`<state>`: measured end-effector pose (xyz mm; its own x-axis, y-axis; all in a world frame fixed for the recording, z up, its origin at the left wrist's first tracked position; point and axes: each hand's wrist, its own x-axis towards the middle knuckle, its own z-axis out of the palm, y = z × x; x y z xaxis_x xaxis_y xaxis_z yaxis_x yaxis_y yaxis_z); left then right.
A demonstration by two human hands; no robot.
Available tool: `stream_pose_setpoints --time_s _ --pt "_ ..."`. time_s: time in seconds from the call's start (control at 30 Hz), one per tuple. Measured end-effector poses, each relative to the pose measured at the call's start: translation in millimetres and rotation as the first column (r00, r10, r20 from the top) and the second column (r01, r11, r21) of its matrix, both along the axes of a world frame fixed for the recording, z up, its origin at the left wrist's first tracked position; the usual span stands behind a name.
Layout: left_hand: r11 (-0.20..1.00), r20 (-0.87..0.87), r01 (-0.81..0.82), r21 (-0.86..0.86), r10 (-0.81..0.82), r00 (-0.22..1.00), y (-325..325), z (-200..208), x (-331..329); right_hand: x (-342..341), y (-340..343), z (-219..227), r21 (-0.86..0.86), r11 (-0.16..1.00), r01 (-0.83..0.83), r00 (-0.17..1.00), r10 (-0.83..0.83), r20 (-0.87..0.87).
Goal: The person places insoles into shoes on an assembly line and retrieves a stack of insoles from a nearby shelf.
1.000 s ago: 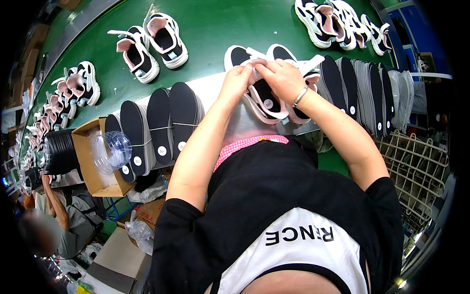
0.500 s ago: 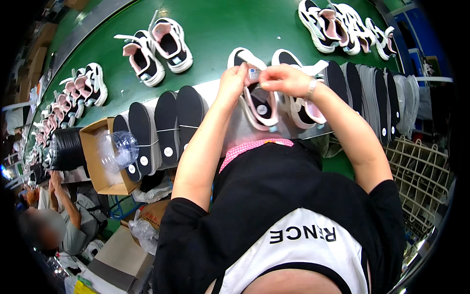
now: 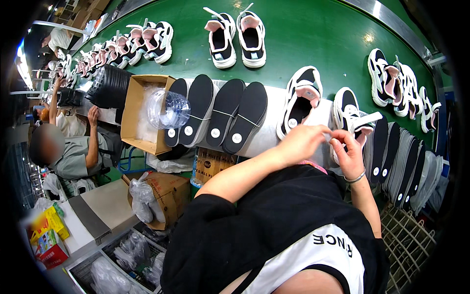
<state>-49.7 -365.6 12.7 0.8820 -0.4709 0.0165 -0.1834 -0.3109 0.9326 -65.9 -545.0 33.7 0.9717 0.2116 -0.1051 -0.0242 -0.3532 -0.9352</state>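
Observation:
My left hand [image 3: 307,141] and my right hand [image 3: 348,156] meet at the fingertips, close to my body. Both are closed in a pinch; a small pale bit seems to lie between them, too small to name. Just beyond my left hand stands a black, white and pink sneaker [image 3: 313,73] with its tongue pulled up. Inside it shows a dark insole with a round white label. Its mate, the right sneaker [image 3: 346,100], sits beyond my right hand, its strap sticking out to the right and its near part covered by the hand.
Bundled black insoles [image 3: 230,110] line the metal ledge on the left; more insoles [image 3: 399,152] stand at the right. A cardboard box [image 3: 131,112] holds a clear plastic tub [image 3: 169,109]. Several sneakers stand on the green table [image 3: 298,34]. A co-worker [image 3: 78,152] sits at far left.
My hands have left the left sneaker's opening and come together nearer my body. The view has swung left, so the scene sits further right.

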Motion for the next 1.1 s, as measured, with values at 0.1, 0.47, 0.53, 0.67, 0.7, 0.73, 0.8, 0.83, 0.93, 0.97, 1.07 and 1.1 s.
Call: stream_pose_setpoints --time_s 0.1,0.47,0.53,0.67,0.7,0.73,0.8,0.83,0.93,0.97,1.07,1.1 --pt "0.867 0.146 -0.467 0.173 0.446 0.883 54.6 22.3 19.4 -3.5 -29.3 -2.9 -0.038 0.981 0.192 0.980 -0.189 0.059" --pt "-0.185 0.921 -0.958 0.219 0.362 0.141 213.8 34.1 14.1 -58.3 -97.5 -49.6 -0.572 0.809 0.133 0.991 -0.106 0.080" --pt "0.321 0.826 -0.946 0.052 0.518 0.221 139.2 40.2 38.8 -59.9 -92.5 -53.0 -0.591 0.797 0.127 0.990 -0.136 0.029" --pt "0.943 0.257 -0.333 -0.018 0.326 0.910 -11.8 22.3 42.2 -49.1 -109.6 -38.8 -0.538 0.843 0.016 0.999 -0.031 -0.018" --pt "0.984 0.173 -0.171 -0.059 0.178 0.969 -39.4 6.7 39.3 -43.5 -120.3 -37.1 -0.473 0.878 0.077 0.997 -0.053 0.062" --pt "0.996 0.191 -0.092 0.003 0.089 0.977 -64.8 2.4 39.1 -37.3 -132.0 -32.6 -0.450 0.873 0.189 0.981 -0.190 0.044" --pt "0.999 0.205 0.012 0.052 -0.023 0.978 -102.4 -9.7 43.0 -25.5 -161.1 -29.1 -0.469 0.787 0.401 0.902 -0.430 0.048" --pt "0.998 0.205 0.046 0.033 -0.052 0.977 -116.9 -20.8 48.1 -21.6 -180.8 -34.7 -0.508 0.703 0.498 0.840 -0.537 0.081" --pt "0.995 0.204 0.062 0.078 -0.077 0.976 -140.7 -33.1 61.0 -20.9 -225.1 -57.2 -0.721 0.415 0.555 0.779 -0.563 0.275" --pt "0.995 0.207 0.065 0.079 -0.080 0.975 -142.5 -35.2 61.4 -20.8 -229.4 -61.9 -0.832 0.321 0.452 0.773 -0.607 0.185" --pt "0.994 0.188 -0.007 0.111 -0.014 0.982 -141.3 -34.7 59.9 -19.5 -241.8 -71.7 -0.914 0.273 0.298 0.753 -0.656 0.050" --pt "0.993 0.186 -0.009 0.118 -0.013 0.982 -142.6 -32.2 61.0 -19.3 -246.2 -74.3 -0.911 0.309 0.273 0.756 -0.654 0.004"
